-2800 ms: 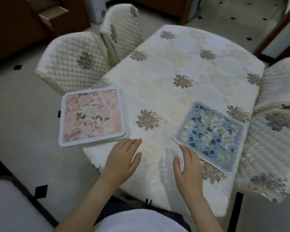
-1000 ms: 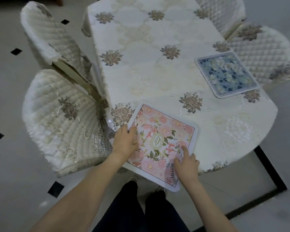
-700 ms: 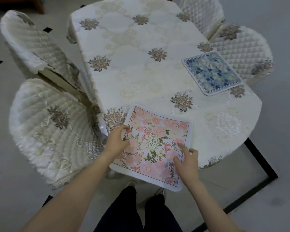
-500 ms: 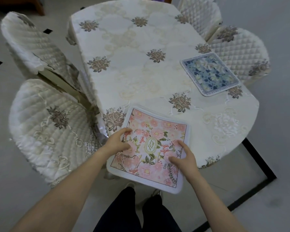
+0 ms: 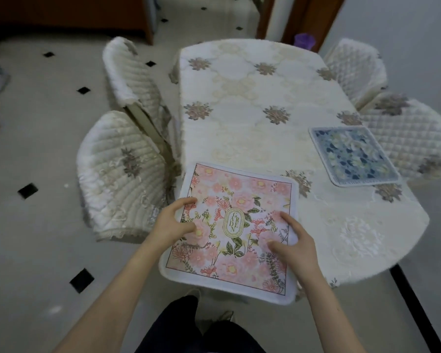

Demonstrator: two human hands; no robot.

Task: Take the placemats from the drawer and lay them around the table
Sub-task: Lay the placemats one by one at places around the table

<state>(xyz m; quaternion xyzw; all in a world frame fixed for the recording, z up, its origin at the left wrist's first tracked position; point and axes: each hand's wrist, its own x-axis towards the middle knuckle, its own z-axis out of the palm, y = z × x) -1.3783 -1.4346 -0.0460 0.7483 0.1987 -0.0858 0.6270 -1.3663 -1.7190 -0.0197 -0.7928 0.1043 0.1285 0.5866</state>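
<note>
A pink floral placemat [image 5: 239, 197] with a white border is lifted off the table's near-left corner, tilted toward me. My left hand [image 5: 172, 224] grips its left edge, thumb on top. My right hand [image 5: 294, 244] grips its right edge the same way. Whether more mats lie under it I cannot tell. A blue floral placemat [image 5: 353, 155] lies flat at the table's right side. The table [image 5: 252, 103] wears a cream cloth with embroidered flowers.
Two quilted white chairs [image 5: 122, 174] [image 5: 135, 77] stand along the table's left side, two more [image 5: 413, 133] [image 5: 357, 67] along its right. A purple container [image 5: 304, 42] sits on the floor beyond the far end. My legs are below, close to the table's near edge.
Both hands closed on the pink mat's side edges and raised it off the table toward me. The view tilted up, showing the table's far end. The blue mat stayed put.
</note>
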